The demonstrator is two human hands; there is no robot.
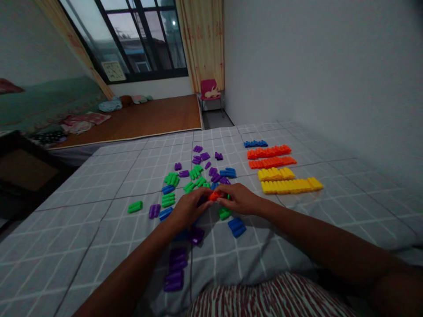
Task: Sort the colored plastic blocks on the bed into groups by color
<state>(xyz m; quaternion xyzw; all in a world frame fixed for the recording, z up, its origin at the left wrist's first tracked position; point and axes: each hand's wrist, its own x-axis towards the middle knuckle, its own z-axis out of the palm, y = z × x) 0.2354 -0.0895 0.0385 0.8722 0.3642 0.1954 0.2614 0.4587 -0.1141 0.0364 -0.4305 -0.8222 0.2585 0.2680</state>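
Observation:
My left hand [189,207] and my right hand [238,199] meet over the grey checked bedsheet [99,211], and both pinch a small orange plastic block [214,196] between their fingertips. Loose green blocks [172,179], purple blocks [201,156] and blue blocks [236,227] lie scattered around and under my hands. To the right, blocks lie sorted in rows: a blue row [255,143], two orange rows [269,152], and two yellow rows [291,185].
A white wall [330,66] runs along the right of the bed. Beyond the bed are a wooden platform [148,116] with bedding, a pink chair [210,91], curtains and a dark window [139,35]. A dark table [23,167] stands at left.

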